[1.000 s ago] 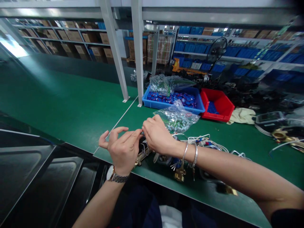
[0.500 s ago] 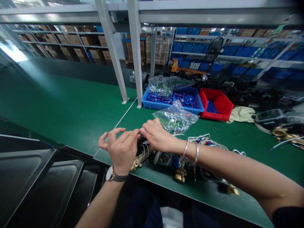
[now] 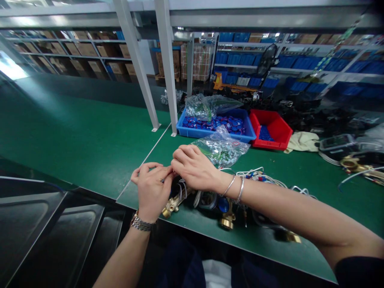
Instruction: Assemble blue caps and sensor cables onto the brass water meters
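My left hand (image 3: 153,188) and my right hand (image 3: 193,167) meet fingertip to fingertip above the front of the green bench. Both are closed in a pinch; whatever sits between the fingertips is too small and covered to name. Just below them lies a brass valve fitting (image 3: 173,205) with white wires, partly hidden by the hands. Under my right wrist are a brass fitting (image 3: 227,221) with a blue round cap (image 3: 223,204) and a bundle of white wires with red and blue ends (image 3: 255,174). A clear plastic bag of small pale and green parts (image 3: 223,151) rests behind my right hand.
Behind the bag stand a blue tray (image 3: 210,134) of blue round parts and a red bin (image 3: 274,138). Grey metal posts (image 3: 168,72) rise from the green bench (image 3: 75,136). A pale cloth (image 3: 303,142) and another brass fitting (image 3: 351,163) lie to the right.
My right hand has turned, with its knuckles raised and fingers curled more over the pinch. My left hand has turned slightly and its outer fingers lie closer in. The view has shifted a little.
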A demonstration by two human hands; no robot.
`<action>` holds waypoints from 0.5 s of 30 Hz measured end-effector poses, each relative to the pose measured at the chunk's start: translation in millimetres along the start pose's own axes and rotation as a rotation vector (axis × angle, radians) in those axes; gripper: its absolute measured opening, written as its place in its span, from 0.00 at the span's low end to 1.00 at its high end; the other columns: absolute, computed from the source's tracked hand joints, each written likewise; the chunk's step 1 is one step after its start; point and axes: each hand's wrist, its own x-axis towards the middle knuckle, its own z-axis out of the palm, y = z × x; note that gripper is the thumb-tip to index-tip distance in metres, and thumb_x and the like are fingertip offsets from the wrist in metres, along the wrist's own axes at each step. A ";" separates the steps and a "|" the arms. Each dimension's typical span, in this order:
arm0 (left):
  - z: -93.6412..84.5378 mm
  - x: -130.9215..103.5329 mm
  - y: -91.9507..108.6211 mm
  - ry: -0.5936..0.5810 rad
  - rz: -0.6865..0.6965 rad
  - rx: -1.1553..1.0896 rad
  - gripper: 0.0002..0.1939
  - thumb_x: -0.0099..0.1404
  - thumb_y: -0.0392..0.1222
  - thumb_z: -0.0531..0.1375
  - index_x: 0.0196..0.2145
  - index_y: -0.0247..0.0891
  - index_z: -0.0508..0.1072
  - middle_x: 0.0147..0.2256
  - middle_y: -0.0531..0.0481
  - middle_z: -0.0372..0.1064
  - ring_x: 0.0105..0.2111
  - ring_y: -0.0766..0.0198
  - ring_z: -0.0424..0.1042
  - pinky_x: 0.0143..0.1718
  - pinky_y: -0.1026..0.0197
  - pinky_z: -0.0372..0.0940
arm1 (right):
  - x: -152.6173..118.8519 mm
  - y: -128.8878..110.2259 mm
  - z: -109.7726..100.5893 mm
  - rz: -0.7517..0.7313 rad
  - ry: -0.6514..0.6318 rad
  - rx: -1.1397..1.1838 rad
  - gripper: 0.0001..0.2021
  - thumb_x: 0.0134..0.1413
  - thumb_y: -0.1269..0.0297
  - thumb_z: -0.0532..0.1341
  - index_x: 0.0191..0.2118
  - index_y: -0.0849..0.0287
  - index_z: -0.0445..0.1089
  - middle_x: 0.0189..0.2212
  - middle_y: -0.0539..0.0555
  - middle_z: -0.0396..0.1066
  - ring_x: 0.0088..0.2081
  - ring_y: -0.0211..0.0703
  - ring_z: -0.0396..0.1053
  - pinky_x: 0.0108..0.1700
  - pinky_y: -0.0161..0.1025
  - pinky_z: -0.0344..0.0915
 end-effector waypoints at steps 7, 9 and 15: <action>3.8 -2.8 -3.6 0.073 0.000 0.067 0.04 0.67 0.43 0.64 0.38 0.49 0.80 0.33 0.53 0.81 0.45 0.48 0.68 0.53 0.37 0.48 | -0.8 3.7 7.6 0.179 -0.123 0.146 0.14 0.72 0.62 0.48 0.40 0.60 0.68 0.39 0.59 0.68 0.43 0.49 0.59 0.46 0.46 0.58; 4.3 -1.9 -7.7 -0.017 -0.043 -0.016 0.04 0.66 0.45 0.64 0.38 0.50 0.81 0.34 0.53 0.81 0.43 0.50 0.68 0.49 0.41 0.51 | -2.1 7.7 2.1 0.007 -0.054 0.044 0.10 0.70 0.63 0.52 0.44 0.60 0.68 0.47 0.62 0.66 0.51 0.53 0.56 0.50 0.49 0.56; 9.2 -4.4 -1.1 0.097 -0.014 0.069 0.04 0.66 0.42 0.65 0.37 0.49 0.81 0.33 0.53 0.81 0.47 0.47 0.68 0.54 0.36 0.48 | 3.4 5.3 5.2 0.172 -0.232 0.088 0.16 0.70 0.67 0.49 0.33 0.61 0.70 0.38 0.59 0.68 0.42 0.49 0.60 0.46 0.47 0.57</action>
